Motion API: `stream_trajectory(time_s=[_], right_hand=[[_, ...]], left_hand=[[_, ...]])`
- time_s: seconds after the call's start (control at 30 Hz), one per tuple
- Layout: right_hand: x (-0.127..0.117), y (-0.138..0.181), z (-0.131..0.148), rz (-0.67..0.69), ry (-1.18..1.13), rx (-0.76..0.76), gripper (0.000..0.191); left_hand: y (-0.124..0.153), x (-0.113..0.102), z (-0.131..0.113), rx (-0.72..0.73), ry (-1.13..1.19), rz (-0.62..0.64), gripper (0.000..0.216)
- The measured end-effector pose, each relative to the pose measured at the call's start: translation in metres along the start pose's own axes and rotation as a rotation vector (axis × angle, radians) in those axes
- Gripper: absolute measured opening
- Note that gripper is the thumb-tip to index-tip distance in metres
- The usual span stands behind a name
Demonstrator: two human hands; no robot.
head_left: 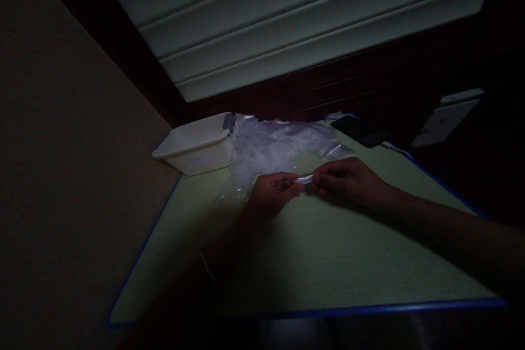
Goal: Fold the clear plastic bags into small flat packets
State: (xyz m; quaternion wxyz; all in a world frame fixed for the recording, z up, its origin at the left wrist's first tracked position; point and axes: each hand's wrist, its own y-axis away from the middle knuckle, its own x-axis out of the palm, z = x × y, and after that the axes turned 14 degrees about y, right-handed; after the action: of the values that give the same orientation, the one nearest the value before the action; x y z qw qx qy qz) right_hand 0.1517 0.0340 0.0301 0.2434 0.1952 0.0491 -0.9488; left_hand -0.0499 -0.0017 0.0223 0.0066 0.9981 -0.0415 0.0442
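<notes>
The scene is dim. My left hand [273, 192] and my right hand [348, 179] meet over a pale green mat [328, 251], fingers pinched on the two ends of a small clear plastic bag [304, 179] held between them. Just behind the hands lies a heap of clear plastic bags [270, 147], spreading from the mat's far left toward the middle. A white plastic tub [194, 147] stands at the heap's left, tilted against the wall corner.
The mat has a blue edge [369, 306] along the front and sides. A dark phone-like slab [359, 130] lies at the far right of the mat. A white wall fitting [447, 117] hangs at right. A beige wall [61, 147] runs along the left.
</notes>
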Motion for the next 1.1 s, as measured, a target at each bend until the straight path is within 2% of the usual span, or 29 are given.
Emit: stream_trajectory(time_s=[0.13,0.27,0.43,0.57,0.83,1.1], right_hand=[[-0.0009,0.0001,0.0016,0.014,0.019,-0.013,0.027],[-0.0007,0.0018,0.0041,0.021,0.018,-0.036,0.027],[-0.0001,0.0025,0.0042,0.018,0.070,-0.023,0.026],[-0.0005,0.0009,-0.0004,-0.015,0.062,-0.093,0.027],[-0.0011,0.0004,0.0003,-0.021,0.071,-0.090,0.026],[-0.0003,-0.0022,-0.0021,-0.050,-0.041,-0.022,0.029]], left_hand=[[0.0031,0.0010,0.0002,0.101,-0.001,0.055,0.056],[0.0059,0.0011,0.0029,0.146,-0.089,0.048,0.040],[0.0041,-0.0001,0.0053,0.098,-0.106,-0.015,0.032],[0.0026,0.0013,0.0031,0.046,-0.036,-0.040,0.028],[-0.0002,0.0016,0.0015,-0.014,0.031,-0.036,0.031],[-0.0036,-0.0016,0.0007,-0.013,0.033,-0.005,0.030]])
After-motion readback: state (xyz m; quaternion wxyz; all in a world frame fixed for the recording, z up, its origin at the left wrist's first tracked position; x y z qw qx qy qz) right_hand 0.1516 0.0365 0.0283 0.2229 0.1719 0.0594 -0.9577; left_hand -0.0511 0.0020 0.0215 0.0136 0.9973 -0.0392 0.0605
